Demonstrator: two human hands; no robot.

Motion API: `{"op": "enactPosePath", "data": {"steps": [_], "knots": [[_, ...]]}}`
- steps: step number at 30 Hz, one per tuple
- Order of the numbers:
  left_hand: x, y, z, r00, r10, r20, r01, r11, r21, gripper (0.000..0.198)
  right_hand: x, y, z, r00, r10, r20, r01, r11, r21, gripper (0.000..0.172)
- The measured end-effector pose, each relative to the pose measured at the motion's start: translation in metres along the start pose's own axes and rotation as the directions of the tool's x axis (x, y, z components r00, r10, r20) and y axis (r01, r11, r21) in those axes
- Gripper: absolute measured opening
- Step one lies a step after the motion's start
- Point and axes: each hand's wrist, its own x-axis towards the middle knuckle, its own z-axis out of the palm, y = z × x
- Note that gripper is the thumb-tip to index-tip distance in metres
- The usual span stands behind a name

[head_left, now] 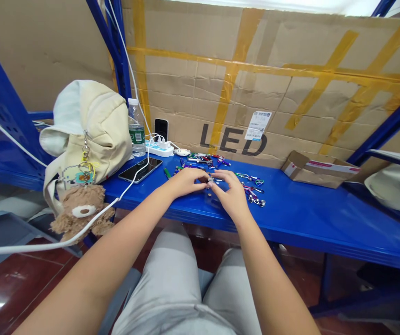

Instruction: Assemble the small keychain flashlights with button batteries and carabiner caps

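My left hand (188, 181) and my right hand (230, 193) meet over the blue shelf, fingertips almost touching. Between their pinched fingers is a small silvery piece (210, 180), too small and too covered to name. Just right of my right hand lie several metal clips with round silvery ends (256, 200). Farther back, a loose pile of coloured carabiner-like clips (203, 159) in red, blue, green and purple is partly hidden by my hands. A green piece (167, 173) lies left of my left hand.
At the left sit a cream backpack (105, 125) with a teddy bear charm (83, 209), a water bottle (137, 132), a phone (140, 170) and a white power strip (160, 148). A white cable (123, 193) crosses my left side. An open cardboard box (320, 170) stands right on the blue shelf (301, 218).
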Motion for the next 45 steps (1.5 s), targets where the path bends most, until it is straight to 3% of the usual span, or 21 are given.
{"op": "enactPosePath", "data": {"steps": [3, 9, 13, 17, 20, 23, 26, 30, 34, 37, 41, 45], "knots": [[0.000, -0.002, 0.000, 1.000, -0.014, -0.015, 0.014, 1.000, 0.023, 0.015, -0.003, 0.003, -0.002, 1.000, 0.027, -0.005, -0.027, 0.999, -0.030, 0.024], [0.001, -0.006, 0.001, 0.997, -0.061, -0.040, 0.064, 0.995, 0.081, 0.017, -0.009, 0.016, 0.000, 0.963, 0.174, 0.207, -0.116, 0.958, -0.263, 0.022], [0.001, -0.007, 0.001, 0.998, -0.063, 0.013, 0.061, 0.994, 0.089, 0.017, -0.008, 0.015, 0.003, 0.940, 0.238, 0.246, -0.141, 0.924, -0.355, 0.013], [0.000, -0.006, 0.001, 0.996, -0.076, 0.041, 0.072, 0.994, 0.079, 0.018, -0.007, 0.010, 0.001, 0.963, 0.137, 0.234, -0.097, 0.980, -0.172, 0.010], [0.000, -0.002, 0.000, 0.996, -0.046, 0.073, 0.042, 0.998, 0.048, 0.018, -0.005, 0.004, -0.001, 0.997, 0.007, 0.083, -0.005, 1.000, -0.020, 0.013], [0.000, 0.001, -0.001, 0.995, -0.003, 0.096, 0.003, 1.000, 0.000, 0.018, -0.003, 0.001, 0.000, 1.000, -0.025, -0.003, 0.025, 0.999, -0.026, 0.011], [-0.001, 0.002, -0.002, 0.996, 0.003, 0.087, -0.002, 1.000, -0.014, 0.017, -0.003, 0.000, 0.001, 0.998, -0.030, 0.047, 0.032, 0.999, -0.034, 0.011], [0.000, 0.000, -0.001, 0.997, -0.034, 0.064, 0.034, 0.999, 0.004, 0.018, -0.004, 0.007, -0.001, 0.998, 0.001, 0.058, 0.002, 0.999, -0.052, 0.025], [0.000, -0.004, 0.001, 0.995, -0.097, 0.029, 0.096, 0.995, 0.029, 0.018, 0.003, 0.025, -0.005, 0.991, 0.135, -0.014, -0.133, 0.950, -0.284, 0.019], [0.000, -0.006, 0.002, 0.996, -0.091, 0.025, 0.090, 0.995, 0.035, 0.018, 0.008, 0.038, -0.003, 0.970, 0.228, 0.084, -0.152, 0.837, -0.525, 0.014], [0.000, -0.007, 0.002, 0.996, -0.085, 0.026, 0.084, 0.995, 0.053, 0.019, 0.007, 0.041, 0.000, 0.973, 0.164, 0.160, -0.043, 0.818, -0.574, 0.018], [-0.001, -0.006, 0.002, 0.997, -0.079, 0.026, 0.077, 0.996, 0.046, 0.017, 0.003, 0.037, 0.002, 0.972, 0.183, 0.147, -0.068, 0.819, -0.570, 0.020]]}}
